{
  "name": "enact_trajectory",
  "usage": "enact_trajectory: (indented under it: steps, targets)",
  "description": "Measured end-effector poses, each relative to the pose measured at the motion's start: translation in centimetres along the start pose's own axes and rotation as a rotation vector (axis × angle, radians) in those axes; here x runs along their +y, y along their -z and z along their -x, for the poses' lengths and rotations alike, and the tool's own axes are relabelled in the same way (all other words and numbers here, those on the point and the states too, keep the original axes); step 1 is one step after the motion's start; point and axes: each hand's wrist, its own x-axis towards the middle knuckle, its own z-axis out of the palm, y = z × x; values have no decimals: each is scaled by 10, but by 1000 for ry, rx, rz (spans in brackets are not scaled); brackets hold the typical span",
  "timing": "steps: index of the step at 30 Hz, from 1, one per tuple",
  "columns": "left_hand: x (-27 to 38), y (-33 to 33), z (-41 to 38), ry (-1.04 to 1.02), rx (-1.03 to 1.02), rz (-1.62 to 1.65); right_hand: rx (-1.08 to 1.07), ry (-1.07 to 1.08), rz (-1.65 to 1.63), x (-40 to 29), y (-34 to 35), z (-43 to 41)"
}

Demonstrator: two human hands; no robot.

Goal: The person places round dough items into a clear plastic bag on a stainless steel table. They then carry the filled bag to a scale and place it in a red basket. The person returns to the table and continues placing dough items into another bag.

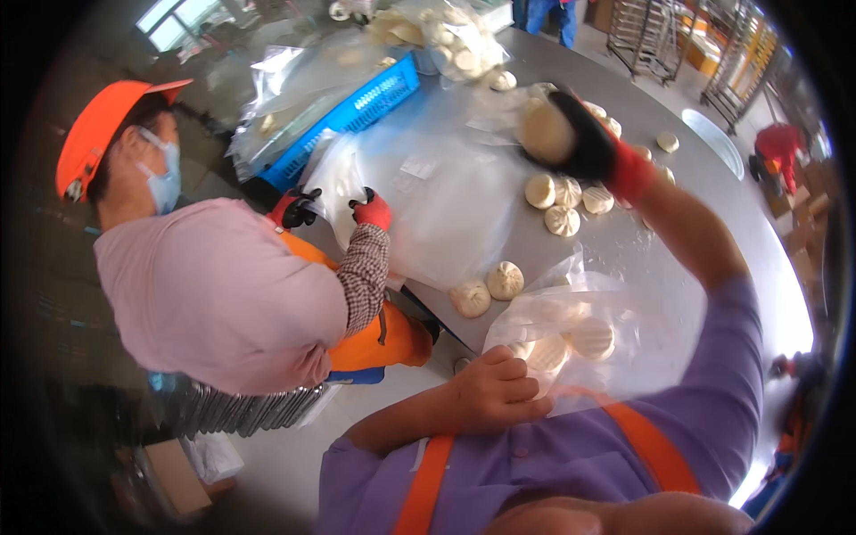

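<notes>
My left hand (pixel 505 391), ungloved, grips the edge of a clear plastic bag (pixel 602 304) near my chest. Several pale steamed buns (pixel 592 338) lie inside that bag. Farther out over the metal table (pixel 642 261), my right hand (pixel 582 134) wears a black and red glove and holds a bun (pixel 546 130), both blurred by motion. Pleated buns (pixel 562 221) lie loose below it, and others lie beyond it. Two more buns (pixel 505 280) rest left of the bag.
At the left a co-worker (pixel 221 294) in an orange cap and mask handles a plastic bag (pixel 344 190) with gloved hands. A blue plastic crate (pixel 341 124), large plastic sheeting (pixel 448 200) and a filled bag of buns (pixel 461 43) lie toward the far side. Racks (pixel 652 40) stand beyond the table.
</notes>
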Motion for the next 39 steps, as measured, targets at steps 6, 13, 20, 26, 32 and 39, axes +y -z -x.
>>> enact_trajectory:
  steps: [6, 13, 20, 26, 32, 39]
  targets:
    - [-15, 19, 7, 83, -92, 70, -64, -812, -1008, 43, -9, -87]
    - [-33, 17, 0, 13, -50, 149, -450, -1040, -64, 32, -12, 120]
    - [-28, 16, 3, 107, -31, 124, -1000, -361, 28, -47, -109, 106]
    - [-29, 13, 6, 163, 3, 49, -993, -546, 198, -39, -157, 131]
    - [-58, 21, 5, 259, 4, 77, -484, -1127, -542, 2, -80, 99]
    - [-36, 7, -3, 158, 22, -22, -843, -701, 663, -181, 88, 0]
